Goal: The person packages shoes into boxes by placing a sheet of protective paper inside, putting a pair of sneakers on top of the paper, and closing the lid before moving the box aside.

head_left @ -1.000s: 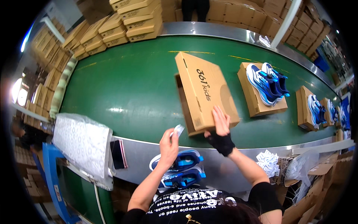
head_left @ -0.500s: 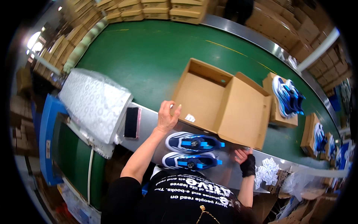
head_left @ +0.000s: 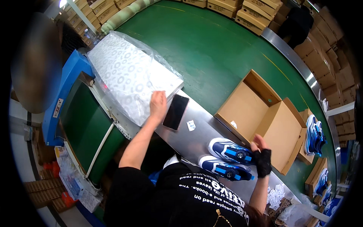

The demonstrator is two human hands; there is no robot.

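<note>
My left hand (head_left: 158, 105) rests at the right edge of a stack of white patterned paper (head_left: 124, 68) in clear plastic. Its fingers are pressed together, and whatever lies between them is hidden. Just right of it is a dark phone (head_left: 176, 112) on the metal ledge. My right hand (head_left: 261, 156), in a black fingerless glove, is by the heels of two blue-and-white sneakers, with its fingers apart. The far sneaker (head_left: 230, 150) and the near sneaker (head_left: 225, 167) lie side by side. Beyond that hand stands an open cardboard shoebox (head_left: 245, 102), its lid folded toward the right.
A small white paper slip (head_left: 191, 125) lies on the metal ledge (head_left: 200, 117). White slips are heaped (head_left: 276, 196) at lower right. More sneakers (head_left: 314, 136) sit on boxes along the green belt (head_left: 204, 53). A blue machine frame (head_left: 64, 98) stands at left.
My left hand has left the shoebox and moved left to the paper stack. My right hand has come in close to the sneakers' heels. The whole view has swung leftward.
</note>
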